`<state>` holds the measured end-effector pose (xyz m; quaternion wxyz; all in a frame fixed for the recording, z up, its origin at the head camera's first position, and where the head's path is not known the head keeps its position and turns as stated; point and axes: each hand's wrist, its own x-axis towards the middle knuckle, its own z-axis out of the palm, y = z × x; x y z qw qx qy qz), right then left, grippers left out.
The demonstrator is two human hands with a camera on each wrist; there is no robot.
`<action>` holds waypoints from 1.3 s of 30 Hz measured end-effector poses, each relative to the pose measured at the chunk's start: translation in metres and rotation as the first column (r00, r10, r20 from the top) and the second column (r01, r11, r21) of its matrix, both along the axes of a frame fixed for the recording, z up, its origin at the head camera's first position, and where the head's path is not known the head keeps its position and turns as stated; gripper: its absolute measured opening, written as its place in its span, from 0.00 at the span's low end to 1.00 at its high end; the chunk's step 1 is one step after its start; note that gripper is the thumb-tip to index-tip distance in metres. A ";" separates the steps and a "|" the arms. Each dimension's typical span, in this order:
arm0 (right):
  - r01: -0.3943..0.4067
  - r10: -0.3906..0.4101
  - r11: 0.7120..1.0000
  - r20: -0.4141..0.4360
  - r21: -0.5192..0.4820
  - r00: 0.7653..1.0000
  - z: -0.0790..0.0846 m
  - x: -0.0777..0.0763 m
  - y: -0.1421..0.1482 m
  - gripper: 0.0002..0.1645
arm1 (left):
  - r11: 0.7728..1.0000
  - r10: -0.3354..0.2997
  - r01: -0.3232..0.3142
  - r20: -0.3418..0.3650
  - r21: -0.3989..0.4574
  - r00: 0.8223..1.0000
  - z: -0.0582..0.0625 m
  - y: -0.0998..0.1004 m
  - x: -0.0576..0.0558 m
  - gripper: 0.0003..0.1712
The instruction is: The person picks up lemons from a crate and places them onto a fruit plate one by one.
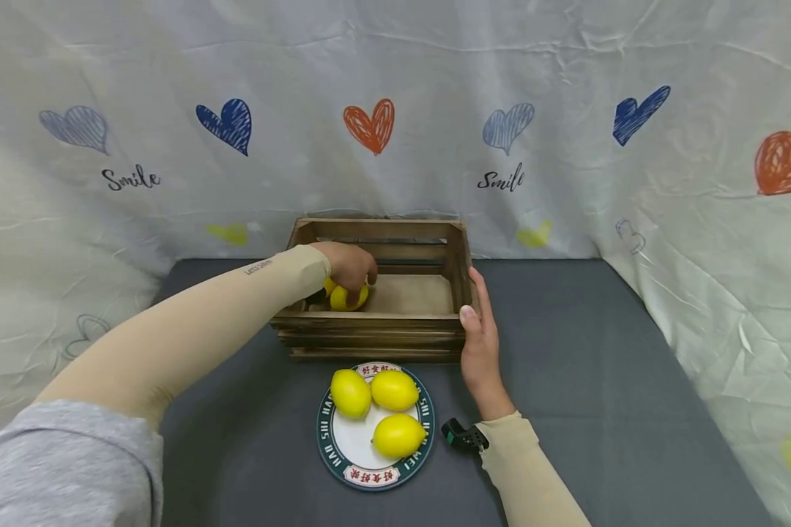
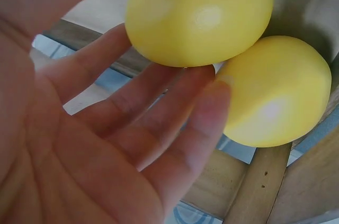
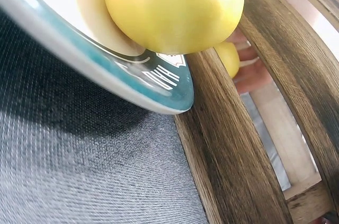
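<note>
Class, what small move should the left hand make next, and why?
The left hand should probably release its lemon: it sits low inside the crate, beside another lemon, while three more lemons lie on the plate.

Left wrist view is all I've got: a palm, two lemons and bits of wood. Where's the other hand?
Observer: The right hand rests against the right side of a wooden crate.
Visitor: Are there any more lemons around?
Observer: Yes, three lemons lie together on a round plate.
Visitor: And where's that?
Observer: On the dark table, in front of the crate, on the person's side.
</note>
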<state>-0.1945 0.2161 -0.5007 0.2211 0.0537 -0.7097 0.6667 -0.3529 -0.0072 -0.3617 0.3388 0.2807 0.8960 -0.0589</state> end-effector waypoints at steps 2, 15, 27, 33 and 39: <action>-0.002 0.002 1.000 0.002 -0.001 1.000 0.000 0.000 0.000 0.40 | 1.000 -0.007 0.007 0.003 -0.005 1.000 0.000 0.000 0.000 0.42; -0.004 0.004 1.000 -0.011 -0.004 1.000 0.000 -0.002 -0.001 0.40 | 0.998 -0.010 0.011 0.020 -0.059 1.000 -0.010 0.003 -0.004 0.42; -0.002 0.002 1.000 -0.018 0.021 1.000 0.001 -0.003 -0.002 0.40 | 0.995 -0.079 0.079 -0.003 -0.059 0.997 0.004 0.001 0.000 0.40; 0.008 -0.007 1.000 -0.012 0.021 1.000 0.001 -0.002 -0.001 0.40 | 0.993 -0.115 0.114 -0.061 -0.018 0.991 0.022 -0.002 0.005 0.41; 0.011 -0.011 1.000 -0.018 0.013 1.000 0.001 -0.001 -0.001 0.40 | 0.996 -0.088 0.089 -0.092 0.010 0.992 0.039 -0.007 0.015 0.40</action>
